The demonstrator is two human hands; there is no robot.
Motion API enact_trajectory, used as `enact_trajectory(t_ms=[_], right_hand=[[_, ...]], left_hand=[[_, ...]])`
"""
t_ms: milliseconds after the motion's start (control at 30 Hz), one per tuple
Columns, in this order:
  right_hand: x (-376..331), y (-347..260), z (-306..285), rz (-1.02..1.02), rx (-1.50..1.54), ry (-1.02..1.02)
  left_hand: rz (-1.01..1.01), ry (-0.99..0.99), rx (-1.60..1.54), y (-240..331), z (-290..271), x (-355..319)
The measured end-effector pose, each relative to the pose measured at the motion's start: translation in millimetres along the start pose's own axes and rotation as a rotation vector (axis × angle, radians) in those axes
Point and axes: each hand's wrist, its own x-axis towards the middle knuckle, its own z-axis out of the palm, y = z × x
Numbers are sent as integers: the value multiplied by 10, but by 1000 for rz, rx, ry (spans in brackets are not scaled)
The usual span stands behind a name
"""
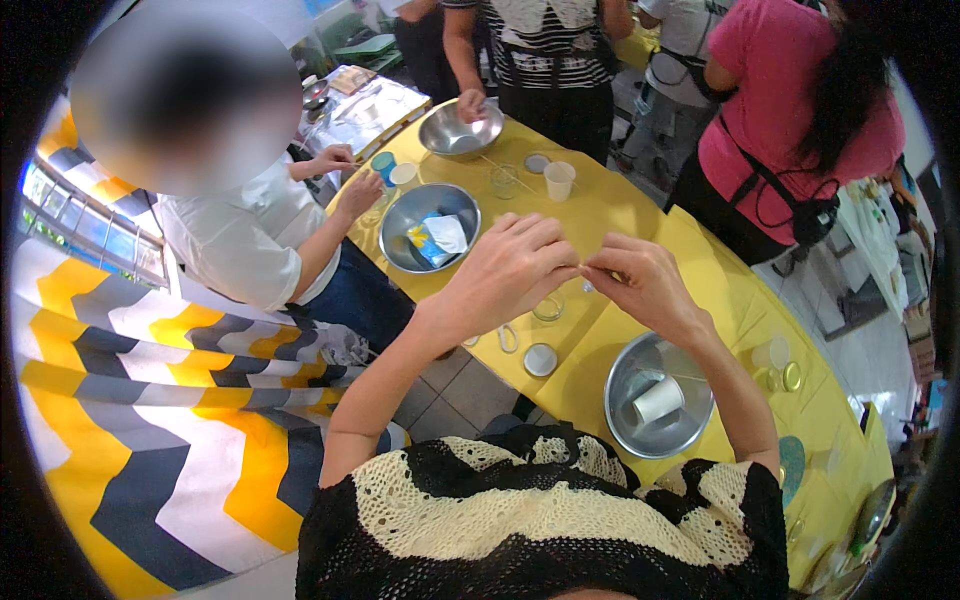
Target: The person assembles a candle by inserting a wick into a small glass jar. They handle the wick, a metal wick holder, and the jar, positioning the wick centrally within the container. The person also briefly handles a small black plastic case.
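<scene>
My left hand [510,265] and my right hand [645,285] meet fingertip to fingertip above the yellow table [600,210], pinching something small between them that I cannot make out. Just below the hands stands a small clear glass jar [548,308]. A round metal lid [540,360] and a small ring-shaped piece [508,338] lie near the table's edge. Under my right forearm sits a steel bowl [630,425] holding a white paper cup [659,400] on its side.
A second steel bowl [400,225] with blue, yellow and white packets sits beyond my left hand, a third [458,133] further back under another person's hand. A paper cup [559,180], a teal cup [384,165] and small jars stand around. A seated person is at left, others stand behind.
</scene>
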Motion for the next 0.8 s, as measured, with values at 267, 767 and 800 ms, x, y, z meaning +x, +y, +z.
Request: enact_trajectory(t_ms=[267, 767, 800], right_hand=[[-40, -94, -6, 84, 336, -161], [-41, -63, 207, 268, 474, 143], [-35, -43, 224, 276, 464, 158]], left_hand=[[-209, -448, -817, -451, -106, 119], [-628, 180, -1224, -240, 425, -301], [-681, 190, -1111, -215, 422, -309]])
